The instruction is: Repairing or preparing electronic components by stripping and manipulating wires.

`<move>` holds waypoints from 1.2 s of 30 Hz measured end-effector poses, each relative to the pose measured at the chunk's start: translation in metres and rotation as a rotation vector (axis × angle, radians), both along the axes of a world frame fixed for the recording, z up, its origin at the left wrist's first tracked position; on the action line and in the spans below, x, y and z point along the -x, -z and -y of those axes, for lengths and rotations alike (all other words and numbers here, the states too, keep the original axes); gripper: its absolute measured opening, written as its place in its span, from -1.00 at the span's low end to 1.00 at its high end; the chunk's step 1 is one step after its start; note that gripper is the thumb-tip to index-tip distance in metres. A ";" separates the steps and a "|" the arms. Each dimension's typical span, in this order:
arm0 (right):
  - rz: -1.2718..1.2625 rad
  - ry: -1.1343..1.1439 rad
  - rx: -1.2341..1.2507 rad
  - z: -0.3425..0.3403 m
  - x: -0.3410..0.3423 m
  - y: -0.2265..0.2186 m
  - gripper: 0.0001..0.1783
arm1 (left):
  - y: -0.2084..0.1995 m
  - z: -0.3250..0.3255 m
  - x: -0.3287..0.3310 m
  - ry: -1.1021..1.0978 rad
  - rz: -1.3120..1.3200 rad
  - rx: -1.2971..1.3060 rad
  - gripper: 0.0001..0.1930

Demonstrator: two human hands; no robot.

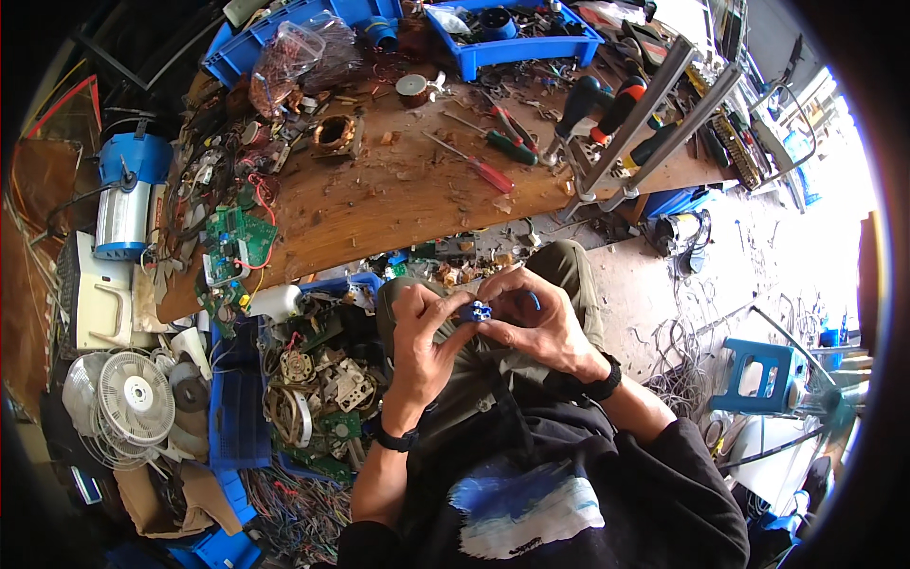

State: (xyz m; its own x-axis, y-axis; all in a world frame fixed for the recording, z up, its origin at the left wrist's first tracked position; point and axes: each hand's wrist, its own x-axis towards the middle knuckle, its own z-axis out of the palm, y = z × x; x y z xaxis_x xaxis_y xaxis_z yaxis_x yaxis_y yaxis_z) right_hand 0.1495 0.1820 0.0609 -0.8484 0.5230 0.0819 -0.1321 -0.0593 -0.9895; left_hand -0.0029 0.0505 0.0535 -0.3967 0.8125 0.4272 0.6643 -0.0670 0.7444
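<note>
A small blue part with shiny metal bits (481, 311) is pinched between both my hands, above my lap. My left hand (424, 334) grips it from the left with thumb and index finger. From the other side, my right hand (538, 327) closes thumb and fingers on it. A short blue wire end (536, 301) shows against my right hand; whether it joins the part I cannot tell. The fingertips cover much of the part, so its exact kind is unclear.
Ahead is a wooden bench (379, 204) with a red-handled screwdriver (483, 171), pliers (512, 128) and a copper coil (335, 136). A blue bin of scrap parts (240, 408) stands at my left, a blue stool (758, 376) at my right. Metal bars (637, 119) rise from the bench.
</note>
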 end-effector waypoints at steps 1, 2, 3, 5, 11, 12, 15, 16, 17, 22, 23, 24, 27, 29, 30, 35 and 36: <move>-0.068 0.044 0.002 0.000 -0.001 0.002 -0.65 | -0.001 -0.002 -0.001 0.006 -0.021 0.010 -0.49; -0.070 0.054 -0.011 0.000 -0.003 0.003 -0.65 | -0.002 -0.003 -0.003 0.001 -0.031 0.013 -0.49; -0.070 0.073 0.027 0.000 -0.005 0.004 -0.66 | -0.004 -0.006 -0.004 -0.002 -0.063 0.004 -0.49; -0.101 0.090 0.067 -0.002 -0.010 0.005 -0.69 | -0.007 -0.010 -0.008 -0.012 -0.115 0.004 -0.50; -0.100 0.096 0.174 -0.012 -0.029 0.009 -0.74 | -0.013 -0.022 -0.022 -0.007 -0.229 0.038 -0.46; -0.106 0.116 0.164 -0.014 -0.032 0.010 -0.74 | -0.012 -0.024 -0.024 0.006 -0.243 0.024 -0.46; -0.112 0.116 0.266 -0.019 -0.042 0.015 -0.77 | -0.011 -0.032 -0.031 0.035 -0.345 0.020 -0.39; -0.130 0.124 0.281 -0.021 -0.045 0.016 -0.77 | -0.010 -0.035 -0.033 0.041 -0.364 0.013 -0.36; -0.153 0.128 0.308 -0.023 -0.049 0.018 -0.78 | -0.010 -0.038 -0.036 0.056 -0.381 -0.002 -0.34; -0.120 0.161 0.297 -0.035 -0.067 0.028 -0.77 | -0.014 -0.055 -0.049 0.069 -0.401 0.024 -0.41; -0.107 0.164 0.327 -0.038 -0.070 0.030 -0.77 | -0.016 -0.059 -0.052 0.063 -0.409 0.024 -0.47; -0.111 0.172 0.332 -0.040 -0.073 0.032 -0.77 | -0.017 -0.062 -0.055 0.072 -0.413 0.028 -0.47; -0.042 0.202 0.338 -0.048 -0.081 0.037 -0.79 | -0.021 -0.072 -0.063 0.087 -0.375 0.054 -0.51; -0.030 0.195 0.351 -0.051 -0.086 0.038 -0.78 | -0.021 -0.078 -0.068 0.089 -0.317 0.069 -0.57; 0.014 0.191 0.362 -0.052 -0.089 0.039 -0.77 | -0.021 -0.080 -0.070 0.093 -0.319 0.072 -0.57; -0.140 0.162 0.466 -0.057 -0.094 0.037 -0.70 | -0.019 -0.087 -0.076 0.111 -0.350 0.088 -0.59; -0.161 0.149 0.433 -0.058 -0.095 0.037 -0.71 | -0.019 -0.088 -0.077 0.111 -0.348 0.078 -0.59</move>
State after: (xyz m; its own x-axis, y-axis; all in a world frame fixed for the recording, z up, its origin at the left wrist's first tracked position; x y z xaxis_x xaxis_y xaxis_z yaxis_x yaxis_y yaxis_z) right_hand 0.2441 0.2399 0.0240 -0.7561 0.6528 -0.0465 -0.3196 -0.4303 -0.8442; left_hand 0.0743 0.1384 0.0727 -0.1459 0.8779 0.4561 0.8703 -0.1053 0.4811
